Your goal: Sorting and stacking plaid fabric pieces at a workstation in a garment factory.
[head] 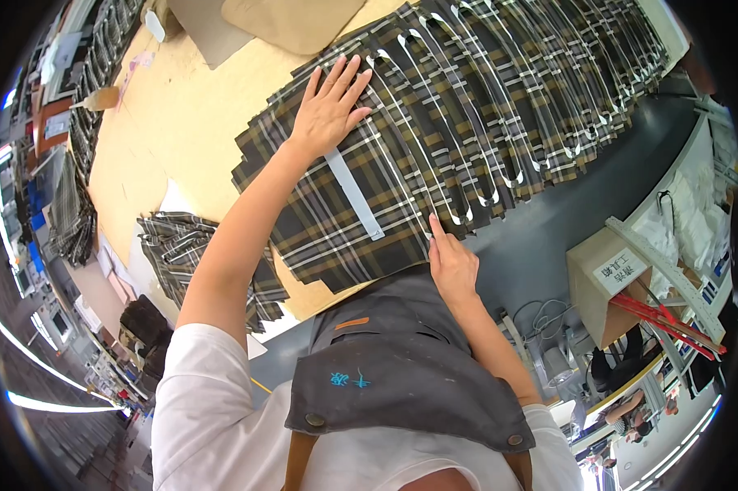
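My left hand lies flat, fingers spread, on the far part of a dark plaid fabric panel with olive and white lines. A pale strip lies on the panel, running from beside my left wrist towards me. At the panel's near right edge is my right hand, its index finger stretched along the edge and the other fingers curled. Whether it pinches the cloth there is hidden. To the right, several plaid pieces overlap in a fanned row, with white bands along their edges.
The tan tabletop holds a squeeze bottle, brown sheets and a crumpled plaid heap. More plaid pieces line its far left side. A cardboard box with red-handled tools stands right. Other people are in the background.
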The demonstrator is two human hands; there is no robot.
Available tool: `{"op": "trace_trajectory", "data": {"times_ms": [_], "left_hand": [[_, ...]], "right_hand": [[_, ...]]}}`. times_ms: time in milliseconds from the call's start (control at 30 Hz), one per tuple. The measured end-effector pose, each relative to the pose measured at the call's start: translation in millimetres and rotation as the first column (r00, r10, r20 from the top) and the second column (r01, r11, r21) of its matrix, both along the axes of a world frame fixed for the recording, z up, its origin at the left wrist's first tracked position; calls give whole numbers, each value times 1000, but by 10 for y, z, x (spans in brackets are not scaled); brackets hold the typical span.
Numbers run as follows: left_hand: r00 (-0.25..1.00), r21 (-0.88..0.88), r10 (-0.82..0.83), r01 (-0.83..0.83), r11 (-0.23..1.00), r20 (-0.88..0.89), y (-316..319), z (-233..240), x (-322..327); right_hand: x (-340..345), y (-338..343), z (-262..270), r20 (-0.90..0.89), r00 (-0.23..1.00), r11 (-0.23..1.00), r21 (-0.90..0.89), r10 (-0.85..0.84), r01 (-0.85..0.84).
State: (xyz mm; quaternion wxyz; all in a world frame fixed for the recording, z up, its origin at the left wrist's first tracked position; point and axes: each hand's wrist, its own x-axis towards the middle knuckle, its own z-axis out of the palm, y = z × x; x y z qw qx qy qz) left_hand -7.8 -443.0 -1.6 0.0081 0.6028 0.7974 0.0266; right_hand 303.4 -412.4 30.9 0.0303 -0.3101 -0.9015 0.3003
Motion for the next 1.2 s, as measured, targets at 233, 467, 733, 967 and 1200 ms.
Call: {"op": "trace_trajectory", "data": {"times_ms": [233,467,733,967,1200], "left_hand": [[1000,-10,-11,11,1000,0,-70,-66,-69],[999,28,3,-2,1000,-51,-12,-109,-35],[924,296,277,-350,889,263,-759,105,-7],[663,344,629,-748,567,406,-2761,343,325],[76,285,958,-958,-6,275,-4833,227,314]], "right_hand": [[-244,166,424,50,989,987,68,142,-145],[-405,115,-125,126,902,883,183,414,-431],[-526,29,17,264,871,862,195,414,-468],[-979,-422,226,-43,907,881,261,420,-395],[-1775,-1736,194,-253,712,736,2,655,-677]]}}
